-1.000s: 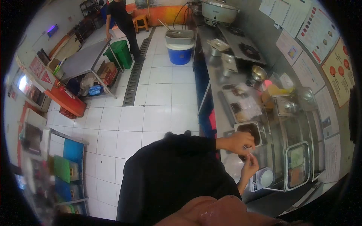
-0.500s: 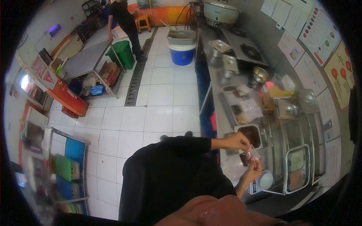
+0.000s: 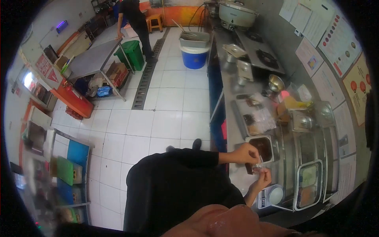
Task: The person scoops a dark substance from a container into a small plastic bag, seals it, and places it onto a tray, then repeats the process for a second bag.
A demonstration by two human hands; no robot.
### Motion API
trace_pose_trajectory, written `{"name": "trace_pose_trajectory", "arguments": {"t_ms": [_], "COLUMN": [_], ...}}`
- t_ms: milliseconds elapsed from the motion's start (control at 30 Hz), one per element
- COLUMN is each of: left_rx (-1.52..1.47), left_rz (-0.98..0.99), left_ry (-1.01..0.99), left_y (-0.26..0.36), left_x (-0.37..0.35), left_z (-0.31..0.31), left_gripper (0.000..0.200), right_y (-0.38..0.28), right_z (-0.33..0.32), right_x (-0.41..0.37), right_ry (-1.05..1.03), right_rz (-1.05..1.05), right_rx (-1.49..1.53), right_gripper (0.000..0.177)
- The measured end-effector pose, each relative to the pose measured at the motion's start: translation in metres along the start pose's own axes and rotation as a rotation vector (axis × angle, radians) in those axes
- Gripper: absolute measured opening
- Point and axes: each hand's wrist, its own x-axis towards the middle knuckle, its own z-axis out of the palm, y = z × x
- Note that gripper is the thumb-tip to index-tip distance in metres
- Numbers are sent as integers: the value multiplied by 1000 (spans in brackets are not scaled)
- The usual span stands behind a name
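Note:
My left hand is closed, its fingertips pinching the upper part of a small clear plastic bag. Just below it, my right hand grips the bag's other side. What the bag contains is too small to make out. Under and beyond my hands is a metal pan of brown sauce, set in the steel counter. Close to my right hand stands a white kitchen scale with a round plate.
Several clear packets lie along the counter, near a metal bowl. A lidded glass-like container sits at right. Farther off are a gas stove, a large cooker, a blue bucket and a person by a steel table.
Both hands have drawn slightly left and closer together, and the plastic bag looks more bunched between them. The whole view has shifted a little.

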Motion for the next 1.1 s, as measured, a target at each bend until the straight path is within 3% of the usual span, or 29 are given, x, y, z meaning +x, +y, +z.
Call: {"name": "trace_pose_trajectory", "arguments": {"t_ms": [333, 1100], "left_rx": [-16, 15], "left_rz": [6, 11], "left_ry": [-102, -135], "left_y": [-5, -12], "left_x": [9, 13], "left_z": [13, 22], "left_gripper": [17, 12], "right_y": [-3, 3], "right_z": [-6, -14], "right_x": [6, 0], "right_ry": [-48, 4], "right_rz": [16, 31], "right_rx": [-135, -121], "right_gripper": [13, 6]}}
